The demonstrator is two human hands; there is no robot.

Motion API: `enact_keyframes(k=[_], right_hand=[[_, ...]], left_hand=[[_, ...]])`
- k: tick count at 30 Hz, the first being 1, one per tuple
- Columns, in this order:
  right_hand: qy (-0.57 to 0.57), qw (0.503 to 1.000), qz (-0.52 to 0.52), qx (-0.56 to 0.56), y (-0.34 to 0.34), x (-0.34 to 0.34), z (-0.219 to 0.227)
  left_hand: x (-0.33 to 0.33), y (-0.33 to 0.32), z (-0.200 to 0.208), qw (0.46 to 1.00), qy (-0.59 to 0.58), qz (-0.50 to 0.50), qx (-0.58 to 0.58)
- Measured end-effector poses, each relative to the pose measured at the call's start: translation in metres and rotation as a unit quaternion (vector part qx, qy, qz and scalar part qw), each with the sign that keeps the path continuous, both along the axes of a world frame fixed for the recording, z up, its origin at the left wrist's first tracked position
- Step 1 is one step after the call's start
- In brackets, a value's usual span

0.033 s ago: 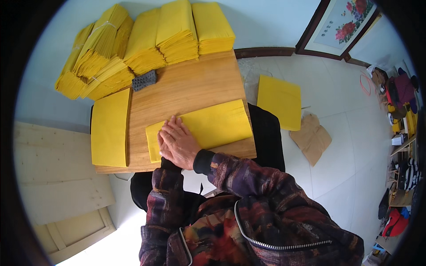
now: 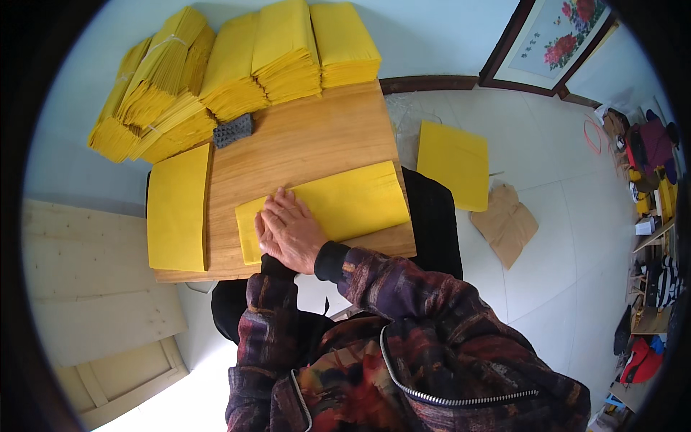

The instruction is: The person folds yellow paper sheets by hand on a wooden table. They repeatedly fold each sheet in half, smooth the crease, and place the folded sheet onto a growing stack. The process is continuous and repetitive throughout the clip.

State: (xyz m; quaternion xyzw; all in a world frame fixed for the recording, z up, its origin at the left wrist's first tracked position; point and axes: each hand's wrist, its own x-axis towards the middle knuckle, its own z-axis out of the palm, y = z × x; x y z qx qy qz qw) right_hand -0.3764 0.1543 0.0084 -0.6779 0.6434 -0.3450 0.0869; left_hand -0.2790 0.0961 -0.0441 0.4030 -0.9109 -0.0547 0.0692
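A folded sheet of yellow paper (image 2: 353, 205) lies slantwise near the front edge of the wooden table. My right hand (image 2: 295, 234) lies flat across its left part, fingers stretched forward and holding nothing. Beneath it is my left hand (image 2: 264, 235), mostly covered; the part that shows at the side is flat, pressed on the paper. To the left, a flat stack of yellow paper (image 2: 178, 209) rests at the table's edge. A small dark grey textured block (image 2: 234, 131) sits farther back, against the piled paper.
Thick piles of folded yellow paper (image 2: 284, 54), some tied, fill the table's far side. Bare wood (image 2: 317, 133) of the table shows between. On the floor to the right are a yellow stack (image 2: 452, 164) and brown paper (image 2: 506, 223). Cluttered shelves (image 2: 655, 241) stand far right.
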Motion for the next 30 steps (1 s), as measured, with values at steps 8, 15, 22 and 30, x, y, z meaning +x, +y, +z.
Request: enact_keyframes(k=[8,15,22,30], right_hand=[[-0.028,0.997,-0.062,0.025,0.005,-0.009,-0.014],[0.025,0.989,-0.138,0.057,0.03,-0.048,-0.02],[0.07,0.979,-0.166,0.093,0.062,-0.091,-0.02],[0.128,0.965,-0.171,0.154,0.079,-0.115,-0.009]], left_hand=[[-0.005,0.002,0.008,0.985,-0.143,0.03,-0.095],[-0.011,0.007,0.025,0.999,-0.006,0.025,-0.045],[-0.01,0.008,0.027,0.999,0.006,0.025,-0.032],[-0.014,0.01,0.027,0.999,0.022,0.047,-0.011]])
